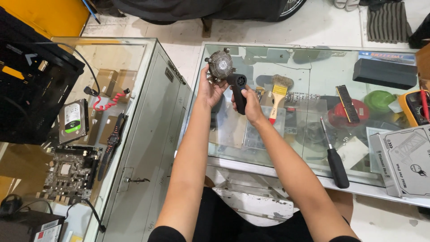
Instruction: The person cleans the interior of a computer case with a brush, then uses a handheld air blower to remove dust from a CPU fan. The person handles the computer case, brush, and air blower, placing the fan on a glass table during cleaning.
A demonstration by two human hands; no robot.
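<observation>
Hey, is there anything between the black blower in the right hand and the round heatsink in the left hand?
Nothing visible. The right hand holds the blower with its nozzle right beside the heatsink gripped by the left hand. The brush and screwdriver lie off to the right on the glass counter.

My left palm (209, 89) hides the round heatsink's (221, 64) lower rim. My right hand (251, 104) covers the black blower's (238, 92) grip. Grey box (405, 161) cut by right edge.
</observation>
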